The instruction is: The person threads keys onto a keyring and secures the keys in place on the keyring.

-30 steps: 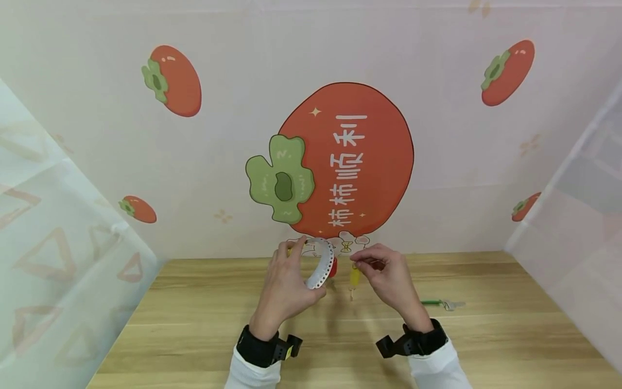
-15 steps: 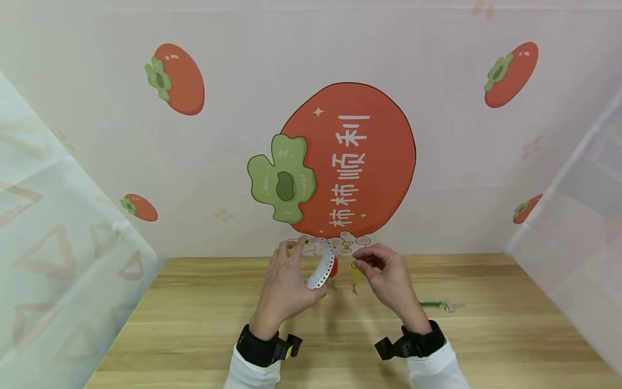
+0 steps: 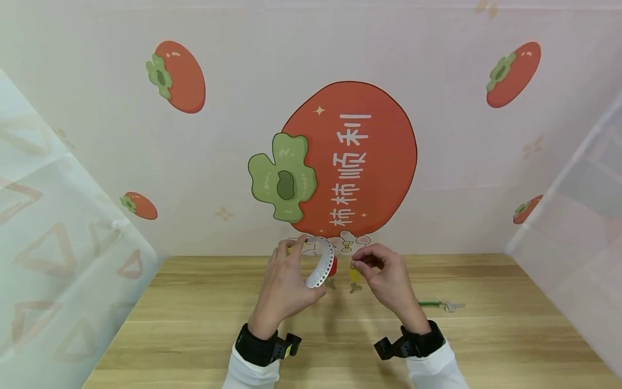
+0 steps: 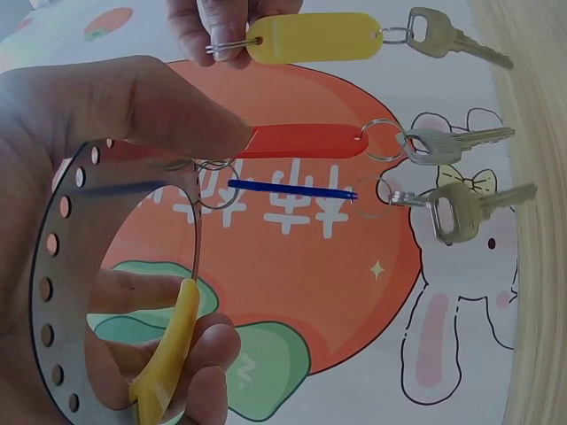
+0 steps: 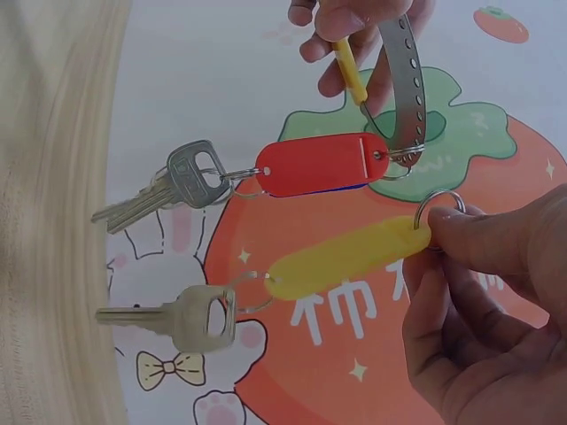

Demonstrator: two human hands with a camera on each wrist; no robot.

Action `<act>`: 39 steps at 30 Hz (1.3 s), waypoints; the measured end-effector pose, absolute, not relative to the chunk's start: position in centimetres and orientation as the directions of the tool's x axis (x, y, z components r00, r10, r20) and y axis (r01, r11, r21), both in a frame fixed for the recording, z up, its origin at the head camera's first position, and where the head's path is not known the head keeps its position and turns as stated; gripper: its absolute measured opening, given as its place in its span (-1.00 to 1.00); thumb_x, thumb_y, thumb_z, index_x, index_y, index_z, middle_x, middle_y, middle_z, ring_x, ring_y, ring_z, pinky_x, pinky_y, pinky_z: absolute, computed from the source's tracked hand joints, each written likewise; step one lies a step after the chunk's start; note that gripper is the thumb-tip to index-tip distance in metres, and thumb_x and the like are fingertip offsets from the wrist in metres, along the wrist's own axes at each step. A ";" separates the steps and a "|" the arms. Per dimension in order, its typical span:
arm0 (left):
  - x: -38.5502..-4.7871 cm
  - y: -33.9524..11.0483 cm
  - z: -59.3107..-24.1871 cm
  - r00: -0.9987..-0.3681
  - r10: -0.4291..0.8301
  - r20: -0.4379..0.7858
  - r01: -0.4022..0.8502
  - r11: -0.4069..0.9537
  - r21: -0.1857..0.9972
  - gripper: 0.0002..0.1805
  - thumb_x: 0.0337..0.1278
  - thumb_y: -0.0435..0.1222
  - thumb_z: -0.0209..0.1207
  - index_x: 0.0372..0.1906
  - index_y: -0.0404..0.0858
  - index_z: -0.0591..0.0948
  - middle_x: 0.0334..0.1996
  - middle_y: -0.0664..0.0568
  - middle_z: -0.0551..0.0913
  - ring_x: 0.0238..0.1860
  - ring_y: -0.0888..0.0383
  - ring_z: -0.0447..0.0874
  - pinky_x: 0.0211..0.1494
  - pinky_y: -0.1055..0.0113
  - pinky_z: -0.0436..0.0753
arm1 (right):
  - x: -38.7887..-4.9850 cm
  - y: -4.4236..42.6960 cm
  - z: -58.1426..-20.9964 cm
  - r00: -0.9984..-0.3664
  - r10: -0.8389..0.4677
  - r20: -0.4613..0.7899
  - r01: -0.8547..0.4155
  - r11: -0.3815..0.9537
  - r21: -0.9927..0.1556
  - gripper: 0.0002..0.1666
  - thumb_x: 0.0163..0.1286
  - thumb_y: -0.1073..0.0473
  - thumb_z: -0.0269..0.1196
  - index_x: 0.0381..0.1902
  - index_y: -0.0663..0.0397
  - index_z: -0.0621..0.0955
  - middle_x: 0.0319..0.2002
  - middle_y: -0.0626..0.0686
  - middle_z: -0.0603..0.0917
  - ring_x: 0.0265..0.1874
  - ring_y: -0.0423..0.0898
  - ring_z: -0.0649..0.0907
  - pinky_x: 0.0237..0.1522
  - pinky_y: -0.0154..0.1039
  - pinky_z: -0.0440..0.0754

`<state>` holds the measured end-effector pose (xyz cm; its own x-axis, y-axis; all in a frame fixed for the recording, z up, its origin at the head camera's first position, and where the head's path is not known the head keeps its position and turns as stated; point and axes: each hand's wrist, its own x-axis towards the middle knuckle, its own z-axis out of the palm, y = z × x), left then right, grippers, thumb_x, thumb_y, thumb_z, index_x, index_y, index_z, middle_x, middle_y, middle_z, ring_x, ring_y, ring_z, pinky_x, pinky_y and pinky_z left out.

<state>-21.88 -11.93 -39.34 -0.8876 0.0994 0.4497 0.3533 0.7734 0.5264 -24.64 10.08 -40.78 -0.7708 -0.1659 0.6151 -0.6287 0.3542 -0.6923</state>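
Observation:
My left hand (image 3: 286, 286) grips a curved metal band (image 3: 323, 273) with a row of holes and a yellow handle (image 4: 174, 354). From its end hang a red tag (image 5: 314, 165) and a blue tag (image 4: 292, 189), each with a key. My right hand (image 3: 387, 275) pinches the small ring (image 5: 440, 204) of a yellow tag (image 5: 350, 258) between thumb and fingers. A key (image 5: 182, 319) dangles from that tag's other end. The yellow tag hangs beside the red one, apart from it.
A green tag (image 3: 430, 303) with a key (image 3: 452, 306) lies on the wooden table (image 3: 194, 324), right of my right hand. Behind the table stands a backdrop (image 3: 233, 65) printed with persimmons; pale sheets flank both sides.
The yellow tag and its key have swung and turned below my right fingers. Both hands stay almost where they were, keeping their holds.

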 end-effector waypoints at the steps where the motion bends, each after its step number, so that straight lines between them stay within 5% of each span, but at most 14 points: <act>1: -21.9 -11.9 -39.3 -0.888 0.100 0.448 0.353 0.773 0.527 0.11 -0.42 -0.15 0.57 0.45 -0.27 0.38 0.21 -0.24 0.42 0.15 -0.17 0.44 0.16 -0.13 0.47 | -24.6 10.1 -40.8 -0.771 -0.165 0.615 -0.629 0.350 -0.694 -0.79 0.24 0.51 0.38 -0.27 0.13 0.71 -0.30 -0.02 0.73 -0.35 -0.10 0.71 -0.26 -0.28 0.69; 12: -21.9 -11.8 -39.3 -0.888 0.109 0.446 0.356 0.776 0.520 0.12 -0.42 -0.14 0.60 0.45 -0.31 0.37 0.21 -0.27 0.42 0.16 -0.19 0.44 0.15 -0.17 0.47 | -24.6 10.0 -40.8 -0.764 -0.156 0.626 -0.639 0.313 -0.702 -0.77 0.24 0.50 0.39 -0.27 0.08 0.73 -0.32 0.05 0.69 -0.38 -0.10 0.69 -0.27 -0.30 0.69; 27: -21.8 -11.8 -39.3 -0.886 0.114 0.449 0.359 0.781 0.510 0.12 -0.41 -0.12 0.60 0.44 -0.30 0.38 0.21 -0.26 0.42 0.16 -0.18 0.44 0.14 -0.16 0.49 | -24.6 10.2 -40.7 -0.788 -0.174 0.590 -0.612 0.321 -0.723 -0.87 0.30 0.41 0.37 -0.23 0.12 0.72 -0.34 -0.10 0.72 -0.34 -0.14 0.69 -0.21 -0.27 0.67; 39: -21.8 -11.6 -39.4 -0.887 0.123 0.445 0.365 0.778 0.512 0.10 -0.39 -0.13 0.61 0.43 -0.32 0.39 0.22 -0.26 0.42 0.16 -0.18 0.44 0.15 -0.16 0.49 | -24.7 10.6 -40.6 -0.735 -0.216 0.643 -0.664 0.422 -0.617 -0.76 0.23 0.46 0.42 -0.26 0.03 0.72 -0.37 -0.15 0.65 -0.41 -0.20 0.60 -0.33 -0.29 0.60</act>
<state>-21.81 -11.64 -39.38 -0.8868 0.1227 0.4455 0.3647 0.7780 0.5116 -24.67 10.64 -40.61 -0.7349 -0.2161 0.6428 -0.6640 0.4218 -0.6174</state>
